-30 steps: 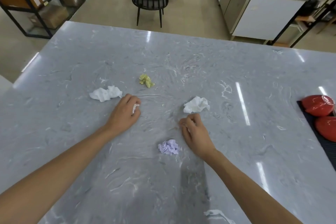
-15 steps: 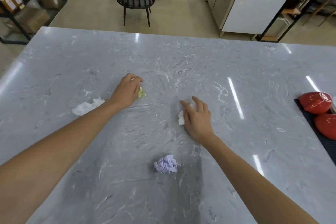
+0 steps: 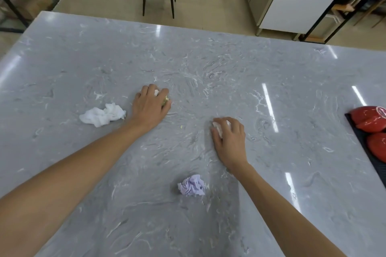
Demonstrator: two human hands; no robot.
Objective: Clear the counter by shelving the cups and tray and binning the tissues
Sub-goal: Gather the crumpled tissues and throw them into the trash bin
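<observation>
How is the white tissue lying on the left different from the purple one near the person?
The white tissue is larger and spread out loosely; the purple tissue is smaller and balled tighter. The white one lies beside the left hand; the purple one sits apart from both hands. Both are crumpled and lie loose on the counter.

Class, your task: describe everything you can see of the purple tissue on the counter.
The purple tissue is a pale lilac wad of thin, soft-looking paper, crumpled into a loose ball with many creases and folds. It lies alone on the grey marbled counter, near the person's edge, between the two forearms. Neither hand touches it; only the counter does. It sits nearer the right forearm than the left.
</observation>
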